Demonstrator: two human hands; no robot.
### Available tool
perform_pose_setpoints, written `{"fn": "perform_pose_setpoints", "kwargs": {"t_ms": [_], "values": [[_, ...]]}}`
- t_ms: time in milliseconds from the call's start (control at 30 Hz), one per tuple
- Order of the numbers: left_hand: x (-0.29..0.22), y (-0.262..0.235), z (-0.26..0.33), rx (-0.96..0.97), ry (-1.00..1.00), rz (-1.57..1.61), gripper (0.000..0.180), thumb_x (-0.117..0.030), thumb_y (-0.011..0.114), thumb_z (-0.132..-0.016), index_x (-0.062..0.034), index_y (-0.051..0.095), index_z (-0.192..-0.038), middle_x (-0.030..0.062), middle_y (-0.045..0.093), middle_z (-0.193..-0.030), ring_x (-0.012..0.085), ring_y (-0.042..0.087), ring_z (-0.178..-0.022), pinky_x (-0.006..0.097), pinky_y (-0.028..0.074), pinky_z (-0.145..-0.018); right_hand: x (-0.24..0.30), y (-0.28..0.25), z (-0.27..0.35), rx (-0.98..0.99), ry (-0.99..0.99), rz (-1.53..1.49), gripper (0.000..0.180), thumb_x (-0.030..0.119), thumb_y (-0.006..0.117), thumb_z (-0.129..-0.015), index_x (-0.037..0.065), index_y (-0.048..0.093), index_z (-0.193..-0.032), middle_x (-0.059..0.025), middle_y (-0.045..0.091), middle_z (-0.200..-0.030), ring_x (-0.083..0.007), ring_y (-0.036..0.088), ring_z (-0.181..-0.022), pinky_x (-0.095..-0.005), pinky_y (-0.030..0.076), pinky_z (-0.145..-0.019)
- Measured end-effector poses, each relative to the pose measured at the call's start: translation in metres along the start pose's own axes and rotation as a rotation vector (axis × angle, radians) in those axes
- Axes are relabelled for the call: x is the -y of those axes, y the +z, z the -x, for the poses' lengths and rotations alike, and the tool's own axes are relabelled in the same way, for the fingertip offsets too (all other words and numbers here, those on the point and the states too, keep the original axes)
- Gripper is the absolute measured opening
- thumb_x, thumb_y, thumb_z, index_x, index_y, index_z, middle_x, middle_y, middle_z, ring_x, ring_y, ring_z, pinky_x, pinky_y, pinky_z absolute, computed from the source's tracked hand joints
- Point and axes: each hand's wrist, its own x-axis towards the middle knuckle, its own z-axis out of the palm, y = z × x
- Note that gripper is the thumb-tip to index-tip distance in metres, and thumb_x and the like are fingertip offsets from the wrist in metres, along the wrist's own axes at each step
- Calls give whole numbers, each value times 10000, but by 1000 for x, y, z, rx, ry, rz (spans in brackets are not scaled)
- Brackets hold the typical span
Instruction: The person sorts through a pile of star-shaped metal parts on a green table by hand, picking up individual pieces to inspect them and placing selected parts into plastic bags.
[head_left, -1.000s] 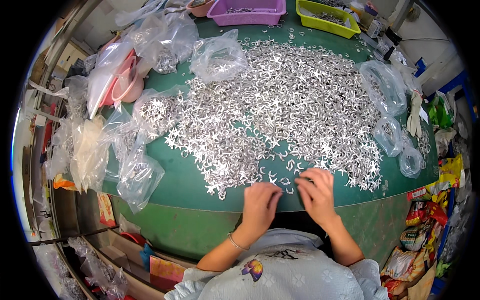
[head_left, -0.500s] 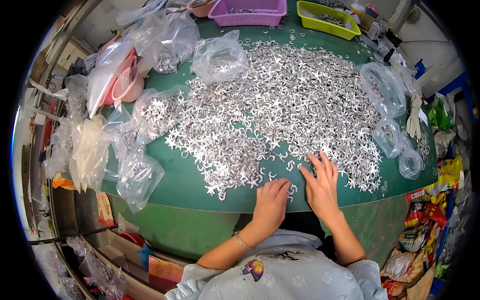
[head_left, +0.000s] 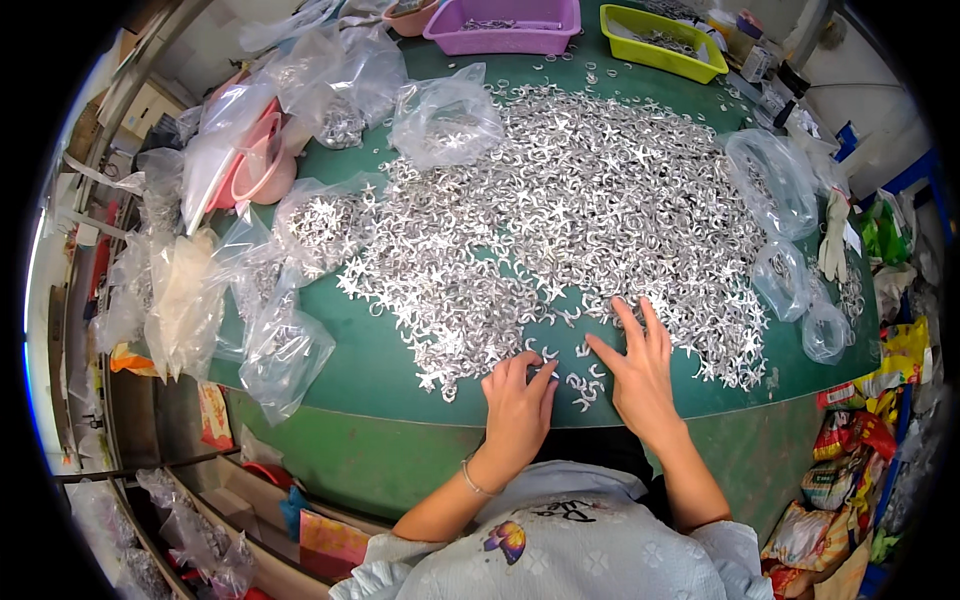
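Left hand (head_left: 517, 398) curled at the table's (head_left: 340, 370) near edge, fingertips on a few loose pieces; whether it pinches one, hard to tell. Right hand (head_left: 640, 372) flat, fingers spread on the heap (head_left: 580, 210). Most pieces unsorted; several bags (head_left: 445, 120) hold some.

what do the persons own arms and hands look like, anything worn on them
Both forearms are bare, and neither the left hand nor the right hand wears a glove. A thin bracelet circles the left wrist. Short, pale, light-blue sleeves end near the elbows. No rings are discernible.
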Motion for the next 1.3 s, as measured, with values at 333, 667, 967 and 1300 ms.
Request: {"fn": "perform_pose_setpoints", "kwargs": {"t_ms": [333,667,967,1300], "values": [[3,-3,-1,-36,-51,-25,308,-61,711,-788,-58,646,-1089,81,551,-1084,272,495,-972,395,342,-825,-2,13,-24,-58,-38,15,525,-103,554,-715,109,658,-1183,-162,374,-1456,-438,269,-1387,-561,282,-1066],[-8,1,5,67,-1,-79,363,-88,689,-809,-61,636,-1167,89,519,-1176,297,468,-1037,414,339,-861,8,-22,11,181,-30,37,466,-67,586,-716,88,673,-1147,-164,368,-1468,-424,248,-1406,-575,256,-1094],[-7,2,0,-33,-62,-115,434,-74,661,-826,-35,571,-1249,109,505,-1171,316,454,-1042,432,332,-857,13,7,-31,30,-125,-81,509,-103,564,-694,67,665,-1163,-173,394,-1449,-420,283,-1389,-540,286,-1085],[-2,8,-1,-40,-97,-90,391,-49,645,-829,-2,584,-1213,135,494,-1181,331,451,-1069,429,335,-879,8,3,-27,65,-90,-54,517,-112,588,-659,71,683,-1134,-157,391,-1445,-415,269,-1396,-538,271,-1090]]}}
